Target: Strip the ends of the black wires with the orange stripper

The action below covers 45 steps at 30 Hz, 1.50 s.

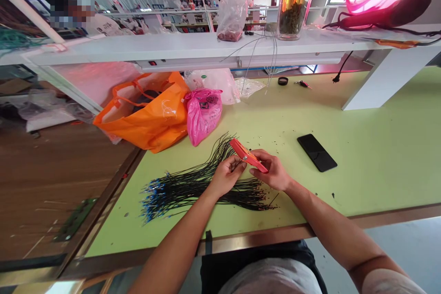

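Note:
My right hand is closed around a red wire stripper, which slants up to the left above the table. Thumb and fingers of my left hand pinch together close beside the tool; what lies between them is too small to make out. Under both hands spreads a bundle of thin black wires. Its left ends carry blue tips, and many right ends look copper-coloured. Another part of the bundle fans upward behind my left hand.
A black phone lies right of my hands on the green table. An orange bag and a pink plastic bag stand at the back left. A white shelf spans the back. Small dark scraps dot the tabletop. Another person sits beyond.

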### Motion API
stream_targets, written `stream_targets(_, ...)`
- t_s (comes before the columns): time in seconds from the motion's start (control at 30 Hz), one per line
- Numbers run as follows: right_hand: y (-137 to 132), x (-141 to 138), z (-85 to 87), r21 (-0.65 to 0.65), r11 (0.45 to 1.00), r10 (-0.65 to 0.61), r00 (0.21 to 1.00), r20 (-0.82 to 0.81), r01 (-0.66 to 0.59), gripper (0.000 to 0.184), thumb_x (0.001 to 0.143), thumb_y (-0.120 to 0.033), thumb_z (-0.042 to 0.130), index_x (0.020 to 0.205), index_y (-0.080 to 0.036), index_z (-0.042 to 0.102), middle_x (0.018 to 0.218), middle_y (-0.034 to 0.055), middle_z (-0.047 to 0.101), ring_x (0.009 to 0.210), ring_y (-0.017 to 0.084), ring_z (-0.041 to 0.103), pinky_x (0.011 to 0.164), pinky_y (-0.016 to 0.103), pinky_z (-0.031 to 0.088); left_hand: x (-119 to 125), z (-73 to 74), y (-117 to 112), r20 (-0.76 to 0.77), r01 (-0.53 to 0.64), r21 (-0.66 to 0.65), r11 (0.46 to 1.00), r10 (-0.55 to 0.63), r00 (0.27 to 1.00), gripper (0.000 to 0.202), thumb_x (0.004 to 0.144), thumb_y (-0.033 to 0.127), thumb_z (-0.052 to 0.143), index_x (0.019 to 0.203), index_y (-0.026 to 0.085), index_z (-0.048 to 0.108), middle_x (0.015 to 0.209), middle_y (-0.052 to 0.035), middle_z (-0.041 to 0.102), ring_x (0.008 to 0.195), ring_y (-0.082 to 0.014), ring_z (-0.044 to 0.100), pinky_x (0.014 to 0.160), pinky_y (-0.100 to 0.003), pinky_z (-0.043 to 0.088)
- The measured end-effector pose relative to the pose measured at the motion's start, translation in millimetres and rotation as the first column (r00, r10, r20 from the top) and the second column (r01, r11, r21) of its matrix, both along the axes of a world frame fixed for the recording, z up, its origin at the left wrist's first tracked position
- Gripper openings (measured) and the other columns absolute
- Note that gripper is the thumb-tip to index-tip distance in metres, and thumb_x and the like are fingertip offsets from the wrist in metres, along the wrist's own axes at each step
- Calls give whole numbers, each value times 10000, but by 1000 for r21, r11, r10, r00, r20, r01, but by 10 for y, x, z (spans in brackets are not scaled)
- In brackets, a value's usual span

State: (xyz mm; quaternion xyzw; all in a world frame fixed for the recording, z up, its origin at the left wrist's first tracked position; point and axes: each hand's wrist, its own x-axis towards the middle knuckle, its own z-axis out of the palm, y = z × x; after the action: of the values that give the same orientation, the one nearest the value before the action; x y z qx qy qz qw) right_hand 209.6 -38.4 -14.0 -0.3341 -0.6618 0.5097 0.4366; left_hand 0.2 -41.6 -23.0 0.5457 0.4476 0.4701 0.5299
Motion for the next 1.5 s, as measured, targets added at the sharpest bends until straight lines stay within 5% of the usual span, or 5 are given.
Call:
stream_targets(0.23,-3,-15,-10,-36,999,9,999,-40,-11,420,897,-464,879,1245,-237,811,1320,128,739,1148,265,734,981,417,617,-55,4,-51,-124,202,17,979,-199,972,600,956,785,675,818,201,679,643,32,518,598,-136,409,595,-279,345)
stream_targets(0.77,60,26,-1,-280,957,6,970,-244,-76,518,778,-431,982,1221,-222,813,931,35,788,783,166,668,781,331,560,-66,108,-86,-384,166,146,975,-98,918,502,1039,633,587,898,179,746,670,22,571,644,-152,488,655,-283,418)
stream_targets(0.93,75,23,11,-264,959,37,973,-229,-99,487,764,-444,991,1161,-216,823,928,42,793,856,196,706,899,385,584,-69,13,-78,-342,128,149,980,-70,937,409,1040,583,616,986,189,715,662,26,639,612,-151,570,638,-275,456)
stream_targets(1.17,65,12,41,-283,959,-36,979,-202,-23,491,735,-474,994,1109,-210,817,928,37,782,754,148,617,701,305,506,-44,16,-96,-260,65,255,965,3,966,380,1057,569,641,1090,196,701,678,4,740,614,-162,704,657,-276,534)
stream_targets(1.5,106,-20,29,-321,926,-217,976,-19,199,530,760,-598,905,1093,-214,753,868,5,689,779,165,611,729,327,502,-82,14,-115,-130,-55,172,984,78,988,549,1014,701,670,1112,172,778,675,-2,732,469,-94,514,496,-230,414)
